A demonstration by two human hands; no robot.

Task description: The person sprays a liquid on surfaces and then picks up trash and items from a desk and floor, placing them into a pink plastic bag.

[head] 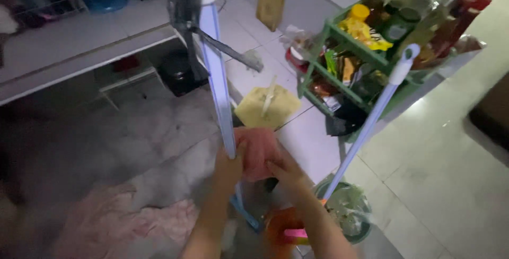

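Clearly, in the head view, both hands work a pink cloth (257,153) against a pale blue pole (218,73). The left hand (229,166) is closed round the pole's lower part; the right hand (283,170) presses the cloth from the 3 o'clock side. A firm left grip should keep the pole from swinging while the cloth rubs along it. At 1 o'clock a second white-handled pole (371,118) leans in a green bucket (347,211), close to the right forearm. A green rack (366,57) stands at 2 o'clock; a yellow rag (268,108) lies at 12.
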